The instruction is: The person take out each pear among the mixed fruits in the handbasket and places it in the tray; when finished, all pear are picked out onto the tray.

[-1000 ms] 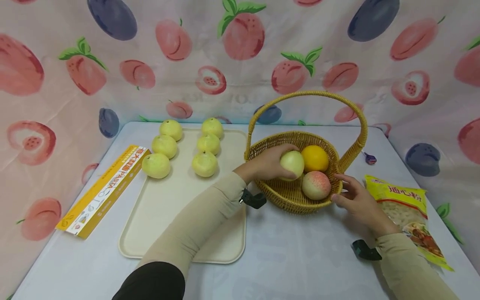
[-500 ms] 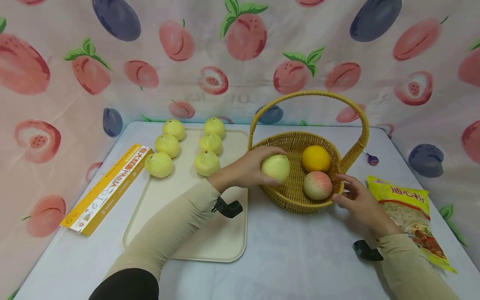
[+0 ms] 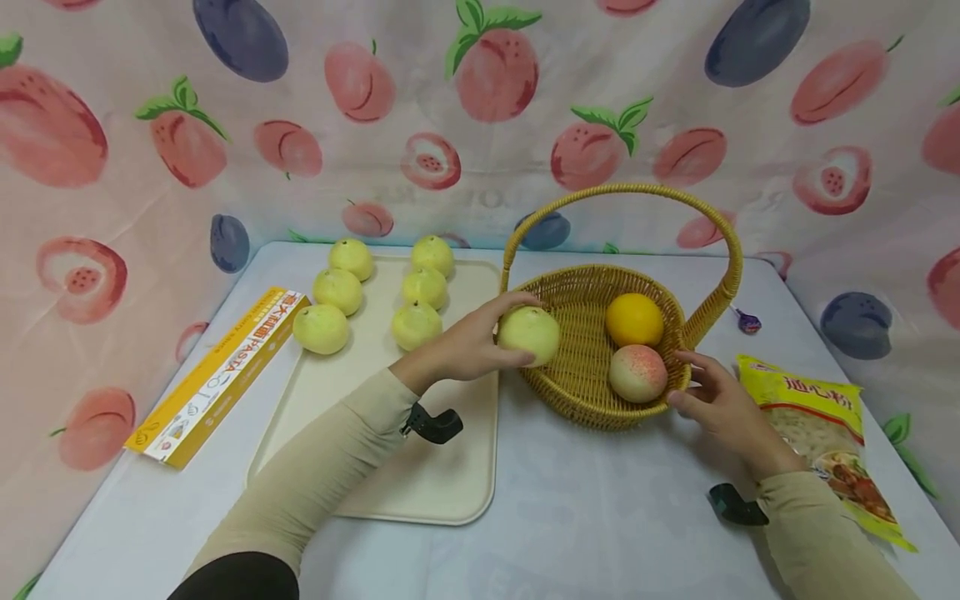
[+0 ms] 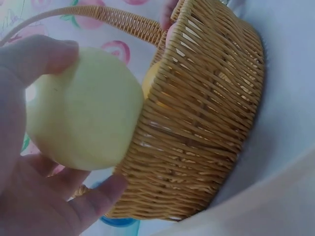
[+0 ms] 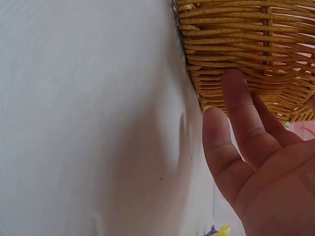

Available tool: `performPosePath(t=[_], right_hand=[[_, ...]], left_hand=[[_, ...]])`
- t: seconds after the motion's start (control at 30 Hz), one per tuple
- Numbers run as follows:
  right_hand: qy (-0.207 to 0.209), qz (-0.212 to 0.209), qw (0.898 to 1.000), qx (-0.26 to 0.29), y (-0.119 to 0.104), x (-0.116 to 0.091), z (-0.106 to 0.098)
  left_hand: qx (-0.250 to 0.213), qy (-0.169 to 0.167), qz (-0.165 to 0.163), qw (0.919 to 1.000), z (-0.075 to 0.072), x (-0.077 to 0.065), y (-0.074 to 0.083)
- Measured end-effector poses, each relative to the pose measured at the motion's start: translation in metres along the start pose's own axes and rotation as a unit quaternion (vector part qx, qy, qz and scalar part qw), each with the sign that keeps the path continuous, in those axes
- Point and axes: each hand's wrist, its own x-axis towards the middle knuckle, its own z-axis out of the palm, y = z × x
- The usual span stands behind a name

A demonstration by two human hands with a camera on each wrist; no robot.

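Note:
My left hand (image 3: pixel 472 342) holds a pale green round fruit (image 3: pixel 529 335) between thumb and fingers at the left rim of the wicker basket (image 3: pixel 577 398). In the left wrist view the fruit (image 4: pixel 86 110) is smooth and overlaps the basket's edge (image 4: pixel 192 113). An orange (image 3: pixel 634 320) and a pink-blushed peach (image 3: pixel 638 373) lie inside the basket. My right hand (image 3: pixel 723 408) grips the basket's right rim, thumb in front. From the right wrist, the lower fingers (image 5: pixel 246 118) show against the woven side.
A cream tray (image 3: pixel 420 467) bears two rows of similar pale green fruits (image 3: pixel 416 325) on the left. A yellow pasta box (image 3: pixel 217 379) leans by the tray's left edge. At right are a yellow pasta bag (image 3: pixel 817 442) and a purple lollipop (image 3: pixel 747 322). The basket handle (image 3: pixel 622 190) arches high.
My left hand has lifted the pale green fruit from inside the basket and moved it left to the rim. The right hand stays on the basket.

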Motion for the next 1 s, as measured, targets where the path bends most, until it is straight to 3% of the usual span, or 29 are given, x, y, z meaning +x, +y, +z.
performPosePath(t=[0.2,0.47,0.77,1.0], right_hand=[[0.003,-0.001,1.0,-0.002,0.001,0.001,-0.001],[0.003,-0.007,1.0,0.001,0.003,0.001,0.0],[-0.001,-0.001,1.0,0.001,0.001,0.001,0.0],[0.001,0.004,1.0,-0.006,0.002,0.001,0.0]], left_hand=[[-0.017,0.029,0.005,0.9994,0.002,-0.007,-0.003],[-0.007,0.06,-0.024,0.9979,-0.004,-0.019,-0.004],[-0.003,0.089,-0.019,0.9959,-0.023,-0.043,-0.005],[0.0,0.119,-0.044,0.9919,-0.043,-0.066,-0.007]])
